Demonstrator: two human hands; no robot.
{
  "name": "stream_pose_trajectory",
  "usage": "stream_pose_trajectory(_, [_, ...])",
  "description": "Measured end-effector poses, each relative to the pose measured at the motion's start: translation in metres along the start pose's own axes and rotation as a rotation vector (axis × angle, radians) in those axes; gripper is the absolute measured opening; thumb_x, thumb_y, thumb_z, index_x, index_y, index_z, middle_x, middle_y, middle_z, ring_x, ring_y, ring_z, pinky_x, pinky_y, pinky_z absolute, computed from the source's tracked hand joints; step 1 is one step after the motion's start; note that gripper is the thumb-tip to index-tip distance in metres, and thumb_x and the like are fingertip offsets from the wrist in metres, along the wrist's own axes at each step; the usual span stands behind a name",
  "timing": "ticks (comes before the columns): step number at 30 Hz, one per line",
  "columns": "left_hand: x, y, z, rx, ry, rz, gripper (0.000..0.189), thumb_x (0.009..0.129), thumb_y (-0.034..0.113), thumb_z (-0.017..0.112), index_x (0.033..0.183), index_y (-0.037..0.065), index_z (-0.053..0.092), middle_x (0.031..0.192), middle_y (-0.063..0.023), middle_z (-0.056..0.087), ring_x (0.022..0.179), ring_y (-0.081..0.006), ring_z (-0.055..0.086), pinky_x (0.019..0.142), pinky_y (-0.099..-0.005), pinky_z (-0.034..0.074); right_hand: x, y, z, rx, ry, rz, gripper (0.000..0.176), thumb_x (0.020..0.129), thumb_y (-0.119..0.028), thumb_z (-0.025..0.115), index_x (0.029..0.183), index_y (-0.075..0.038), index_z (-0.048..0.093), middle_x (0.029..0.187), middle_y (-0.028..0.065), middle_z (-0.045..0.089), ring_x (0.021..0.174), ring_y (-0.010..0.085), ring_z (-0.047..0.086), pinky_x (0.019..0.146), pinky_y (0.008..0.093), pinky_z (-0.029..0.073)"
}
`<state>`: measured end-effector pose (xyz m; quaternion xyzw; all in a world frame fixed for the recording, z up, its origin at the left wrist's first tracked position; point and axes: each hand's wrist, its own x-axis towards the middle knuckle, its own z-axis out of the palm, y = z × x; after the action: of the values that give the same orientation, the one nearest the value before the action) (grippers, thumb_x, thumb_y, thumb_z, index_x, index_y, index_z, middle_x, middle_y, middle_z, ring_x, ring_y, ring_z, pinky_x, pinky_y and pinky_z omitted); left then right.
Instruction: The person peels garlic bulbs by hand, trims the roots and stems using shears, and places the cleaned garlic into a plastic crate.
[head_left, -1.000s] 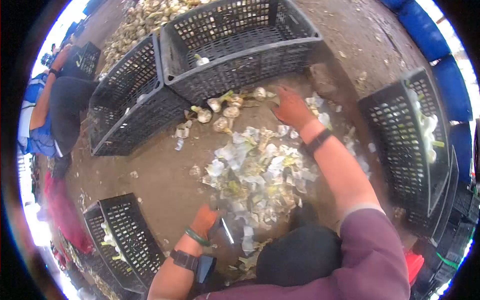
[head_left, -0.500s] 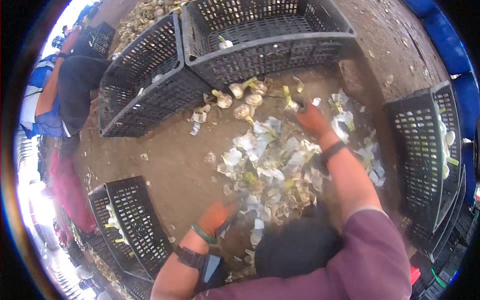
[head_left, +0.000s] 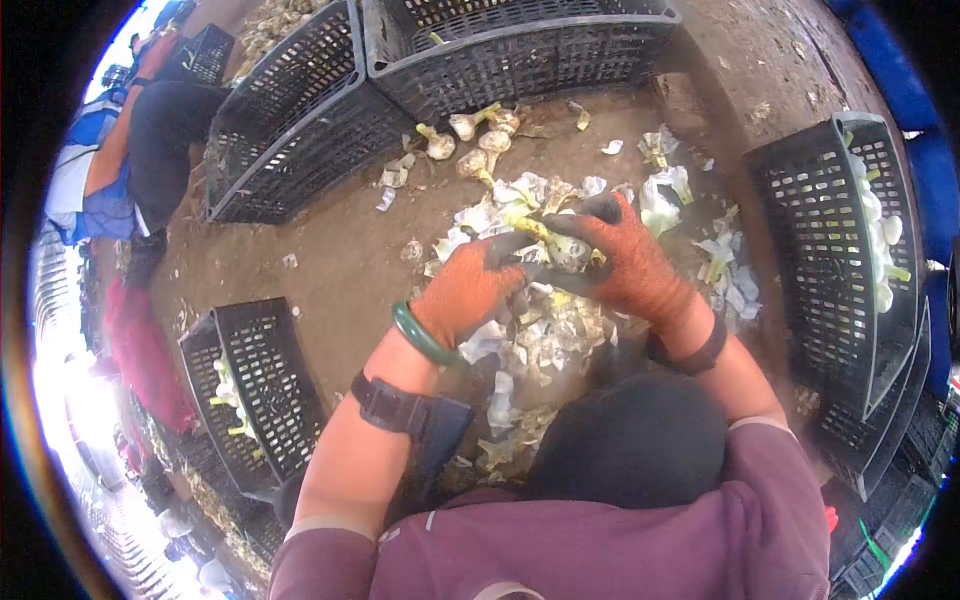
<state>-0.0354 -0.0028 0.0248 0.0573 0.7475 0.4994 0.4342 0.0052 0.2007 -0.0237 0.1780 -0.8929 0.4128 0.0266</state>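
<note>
Probably light, firm-cored and flaky-skinned, the pale round garlic bulb (head_left: pixel 566 252) sits above the heap of white peelings (head_left: pixel 545 335), pinched at its yellow-green stalk (head_left: pixel 528 228) by the orange-gloved left hand (head_left: pixel 470 290) and cupped by the orange-gloved right hand (head_left: pixel 630 262); the bulb body looks the safest hold.

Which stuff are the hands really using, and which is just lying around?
In use: left hand and right hand; the garlic bulb they both grip; the peel pile beneath.
Lying about: loose garlic bulbs on the ground; black crates around; another person far left.
</note>
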Motion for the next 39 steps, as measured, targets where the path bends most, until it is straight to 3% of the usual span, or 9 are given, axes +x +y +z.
stream_pose_trajectory(9, [0.014, -0.022, 0.012, -0.088, 0.205, -0.013, 0.022, 0.078, 0.009, 0.056, 0.096, -0.002, 0.062, 0.078, -0.0094, 0.065, 0.066, -0.0165, 0.06, 0.058, -0.03, 0.048, -0.003, -0.006, 0.011, -0.161, -0.012, -0.067, 0.052, 0.062, -0.02, 0.075, 0.111, -0.018, 0.059, 0.094, 0.0134, 0.052, 0.087, 0.0304, 0.054, 0.078, 0.0373, 0.046])
stream_pose_trajectory(16, [0.013, -0.024, 0.003, 0.556, 0.284, 0.222, 0.026, 0.076, 0.015, 0.059, 0.096, 0.0, 0.063, 0.084, -0.0142, 0.066, 0.077, -0.0228, 0.062, 0.073, -0.0357, 0.048, -0.008, 0.019, 0.027, 1.037, -0.11, 0.417, 0.062, 0.07, -0.022, 0.076, 0.12, -0.001, 0.047, 0.113, 0.0062, 0.053, 0.101, 0.0144, 0.049, 0.086, 0.0297, 0.042])
stream_pose_trajectory(19, [0.005, -0.03, 0.011, 0.054, 0.343, 0.272, 0.025, 0.076, 0.015, 0.059, 0.095, 0.0, 0.063, 0.084, -0.0156, 0.065, 0.077, -0.0251, 0.062, 0.071, -0.0345, 0.047, -0.013, 0.027, 0.033, 0.98, -0.137, 0.415, 0.061, 0.07, -0.021, 0.076, 0.119, -0.003, 0.047, 0.112, 0.0073, 0.052, 0.103, 0.0145, 0.049, 0.089, 0.0291, 0.041])
stream_pose_trajectory(23, [0.005, -0.029, 0.007, 0.135, 0.263, 0.181, 0.027, 0.075, 0.011, 0.059, 0.1, 0.002, 0.062, 0.092, -0.0147, 0.065, 0.08, -0.0252, 0.062, 0.069, -0.034, 0.047, -0.012, 0.028, 0.036, 1.585, -0.214, 0.597, 0.041, 0.083, -0.022, 0.062, 0.116, -0.003, 0.048, 0.098, 0.0056, 0.056, 0.075, 0.0111, 0.056, 0.061, 0.025, 0.048])
stream_pose_trajectory(25, [0.01, -0.035, 0.019, 0.267, 0.425, 0.362, 0.029, 0.075, 0.012, 0.061, 0.102, 0.004, 0.061, 0.095, -0.0141, 0.064, 0.081, -0.026, 0.062, 0.068, -0.0347, 0.048, -0.018, 0.022, 0.05, 0.804, 0.127, 0.136, 0.035, 0.092, -0.031, 0.045, 0.113, -0.003, 0.049, 0.091, 0.0059, 0.058, 0.066, 0.0099, 0.056, 0.054, 0.0246, 0.048])
stream_pose_trajectory(28, [0.019, -0.031, 0.034, 0.494, 0.681, 0.556, 0.022, 0.078, 0.011, 0.06, 0.099, 0.006, 0.063, 0.082, -0.013, 0.065, 0.069, -0.023, 0.062, 0.065, -0.0336, 0.048, -0.004, 0.021, 0.052, 1.428, 0.059, 0.608, 0.041, 0.097, -0.036, 0.033, 0.112, -0.002, 0.05, 0.094, 0.008, 0.058, 0.073, 0.011, 0.057, 0.065, 0.027, 0.049])
stream_pose_trajectory(31, [0.021, -0.037, 0.051, 0.771, 0.644, 0.685, 0.022, 0.079, 0.009, 0.057, 0.101, 0.009, 0.062, 0.08, -0.0135, 0.063, 0.067, -0.026, 0.061, 0.064, -0.0329, 0.048, -0.003, 0.012, 0.052, 0.702, 0.315, 0.334, 0.041, 0.096, -0.035, 0.033, 0.112, -0.001, 0.051, 0.095, 0.0099, 0.058, 0.079, 0.0158, 0.057, 0.072, 0.0308, 0.048])
stream_pose_trajectory(37, [0.021, -0.058, -0.019, 0.253, 0.65, 0.009, 0.028, 0.081, 0.016, 0.057, 0.109, 0.01, 0.058, 0.092, -0.016, 0.064, 0.079, -0.0315, 0.062, 0.067, -0.0373, 0.05, -0.012, 0.037, 0.047, 0.684, 0.008, 0.083, 0.036, 0.088, -0.029, 0.043, 0.112, -0.003, 0.053, 0.085, 0.0089, 0.06, 0.075, 0.0189, 0.058, 0.07, 0.0311, 0.047])
stream_pose_trajectory(39, [0.015, -0.049, -0.029, 0.462, 0.534, -0.107, 0.033, 0.082, 0.02, 0.058, 0.113, 0.01, 0.057, 0.094, -0.0169, 0.064, 0.082, -0.0324, 0.062, 0.071, -0.0376, 0.049, -0.008, 0.034, 0.037, 1.092, -0.173, 0.486, 0.038, 0.082, -0.018, 0.057, 0.117, -0.003, 0.049, 0.094, 0.009, 0.06, 0.079, 0.022, 0.059, 0.072, 0.031, 0.048])
